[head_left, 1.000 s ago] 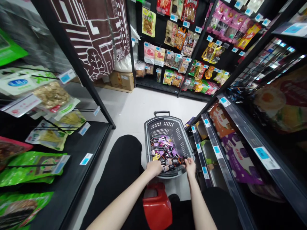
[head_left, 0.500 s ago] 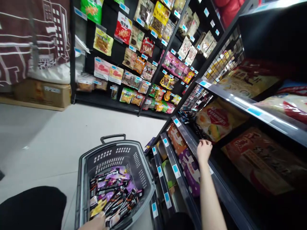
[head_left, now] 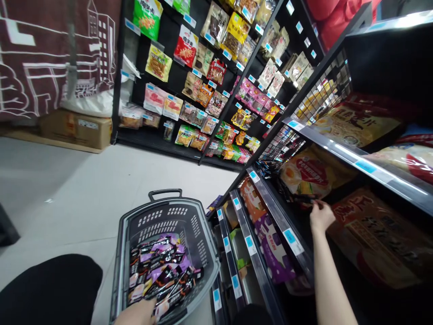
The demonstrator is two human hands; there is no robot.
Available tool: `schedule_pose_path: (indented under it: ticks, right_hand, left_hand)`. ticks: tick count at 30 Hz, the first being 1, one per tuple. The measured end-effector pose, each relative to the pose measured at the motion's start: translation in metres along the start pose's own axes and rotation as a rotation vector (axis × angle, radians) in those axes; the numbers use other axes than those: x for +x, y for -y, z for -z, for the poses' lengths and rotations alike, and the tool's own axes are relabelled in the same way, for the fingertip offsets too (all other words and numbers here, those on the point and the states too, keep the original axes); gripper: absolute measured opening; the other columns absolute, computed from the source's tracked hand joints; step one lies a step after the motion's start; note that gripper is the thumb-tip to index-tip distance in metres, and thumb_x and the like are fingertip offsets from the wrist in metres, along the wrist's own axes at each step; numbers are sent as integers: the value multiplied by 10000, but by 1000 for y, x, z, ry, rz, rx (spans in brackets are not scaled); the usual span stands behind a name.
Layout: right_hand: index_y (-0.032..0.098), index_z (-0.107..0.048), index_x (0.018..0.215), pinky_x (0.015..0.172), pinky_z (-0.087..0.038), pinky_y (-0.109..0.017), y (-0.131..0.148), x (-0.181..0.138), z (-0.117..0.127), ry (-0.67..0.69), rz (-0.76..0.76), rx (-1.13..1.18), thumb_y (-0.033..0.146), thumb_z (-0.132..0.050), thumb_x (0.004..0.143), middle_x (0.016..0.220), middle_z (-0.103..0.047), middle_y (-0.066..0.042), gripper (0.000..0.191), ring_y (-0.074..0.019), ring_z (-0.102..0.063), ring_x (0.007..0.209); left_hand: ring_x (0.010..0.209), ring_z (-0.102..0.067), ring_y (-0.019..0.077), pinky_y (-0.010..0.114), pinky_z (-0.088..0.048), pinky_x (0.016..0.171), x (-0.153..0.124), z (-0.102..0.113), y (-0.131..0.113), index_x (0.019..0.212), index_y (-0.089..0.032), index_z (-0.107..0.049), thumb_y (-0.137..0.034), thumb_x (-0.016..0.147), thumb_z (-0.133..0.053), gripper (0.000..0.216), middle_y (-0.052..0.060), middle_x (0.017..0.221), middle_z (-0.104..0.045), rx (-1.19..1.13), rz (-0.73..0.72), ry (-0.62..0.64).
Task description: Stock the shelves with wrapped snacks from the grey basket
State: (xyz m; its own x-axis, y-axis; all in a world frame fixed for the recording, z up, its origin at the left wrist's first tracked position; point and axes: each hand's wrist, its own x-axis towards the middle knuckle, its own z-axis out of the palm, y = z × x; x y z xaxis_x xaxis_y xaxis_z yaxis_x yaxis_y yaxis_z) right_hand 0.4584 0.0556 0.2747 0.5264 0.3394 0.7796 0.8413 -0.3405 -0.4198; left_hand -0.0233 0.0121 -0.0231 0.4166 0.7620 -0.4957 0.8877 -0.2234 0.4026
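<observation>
Right hand (head_left: 322, 217): four o'clock, pinched on dark sachet (head_left: 303, 198)
Left hand (head_left: 137, 312): seven o'clock, grip unclear
Sachets (head_left: 162, 270): probably light, slippery; pinch ends

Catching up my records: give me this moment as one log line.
left hand: near end of basket, by packets | right hand: at shelf, touching dark packet

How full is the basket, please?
Partly full: packets cover the visible bottom of the basket, but its far wall is bare above them.
</observation>
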Motion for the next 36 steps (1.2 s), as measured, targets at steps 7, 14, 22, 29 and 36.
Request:
schedule_pose_path:
  ticks: [7, 14, 22, 29, 36]
  right_hand:
    - [119, -656, 780, 685, -534, -331, 35, -60, 71, -97, -246, 895, 313, -789, 542, 691, -628, -22, 334, -143, -600, 596]
    - [135, -644, 727, 554, -522, -261, 60, -227, 49, 584, -552, 1016, 317, -801, 521, 717, -657, -30, 316, -133, -600, 577]
    - [162, -586, 960, 570, -545, -303, 52, -317, 18, 1009, -592, 926, 354, -768, 572, 739, -674, -35, 470, -204, -645, 689]
    - [135, -631, 753, 516, -527, -315, 30, -316, 15, 1001, -629, 769, 503, -728, 550, 634, -655, -51, 431, -206, -615, 586]
    - [140, -645, 795, 416, -412, -235, 27, -307, 27, 1023, -413, 731, 506, -629, 685, 676, -663, -56, 383, -115, -491, 439]
  left_hand:
    - [934, -612, 302, 408, -436, 819, -1, 8, -15, 970, -138, -623, -358, 799, -370, 376, 144, 937, -664, -288, -92, -102]
    - [1056, -560, 270, 428, -467, 840, -19, 11, -39, 1264, -194, -384, -535, 679, -620, 717, 139, 1163, -551, -1654, -512, 331]
    - [490, -619, 179, 292, -503, 516, -18, -4, -38, 829, -94, -565, -421, 537, -742, 474, 26, 563, -608, -1357, -259, 258]
    - [515, -634, 202, 272, -480, 491, -15, -4, -41, 664, -138, -493, -485, 610, -657, 388, 3, 472, -571, -1299, -304, 263]
    - [671, -669, 269, 366, -524, 614, -14, -5, -42, 679, -125, -509, -581, 602, -663, 488, 4, 446, -532, -1630, -112, 192]
